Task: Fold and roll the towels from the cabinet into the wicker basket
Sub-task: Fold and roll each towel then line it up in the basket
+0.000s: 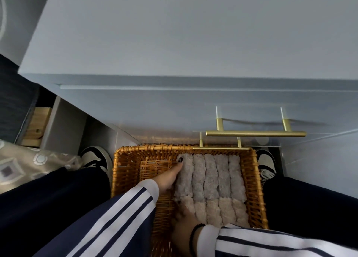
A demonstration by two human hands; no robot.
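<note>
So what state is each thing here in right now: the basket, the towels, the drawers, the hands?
Basket: on the floor between the feet, partly filled, left side bare.
Grey towels: rolled, five side by side in the far row.
Beige towels: rolled, in the near row.
Drawers: closed.
Left hand: thumb against the leftmost grey roll.
Right hand: resting on the leftmost beige roll; grip unclear.

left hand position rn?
Head view, centre: left hand inside the wicker basket, pressed against the leftmost grey rolled towel.
</note>
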